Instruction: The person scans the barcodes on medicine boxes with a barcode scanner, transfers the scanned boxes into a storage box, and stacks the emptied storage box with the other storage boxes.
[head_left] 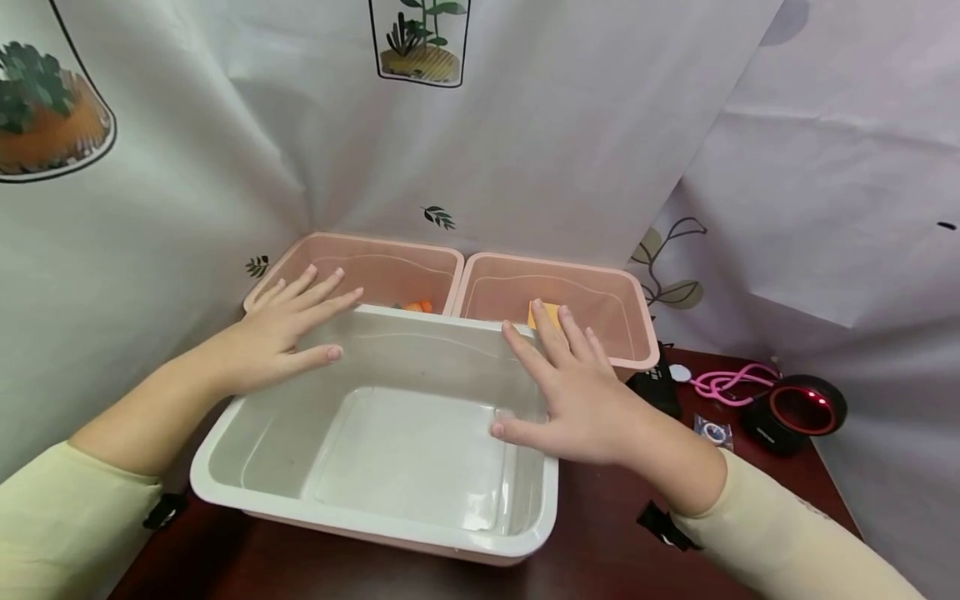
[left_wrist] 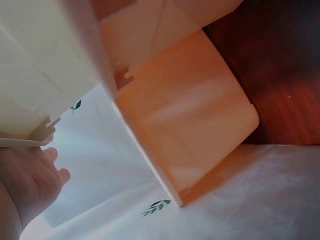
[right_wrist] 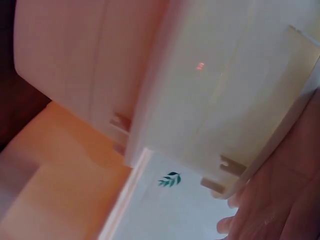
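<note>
A white plastic tub [head_left: 420,458] stands in front of me, its inside bare. Both wrist views show a pink tub [left_wrist: 155,25] against the white tub's underside. Over the far left corner of the white tub, my left hand [head_left: 281,337] is held with fingers spread and straight. My right hand [head_left: 573,392] is spread likewise over the far right side. Neither hand holds anything. In the right wrist view the right palm [right_wrist: 280,195] lies close to the white tub's rim [right_wrist: 280,150]; I cannot tell whether it touches.
Behind stand two pink bins, the left bin [head_left: 382,250] with orange pieces [head_left: 420,307], the right bin [head_left: 600,275] with a yellow-orange piece [head_left: 551,313]. At right lie a pink tube [head_left: 731,385], a small packet [head_left: 712,433] and a black round device [head_left: 798,412]. Printed cloth hangs behind.
</note>
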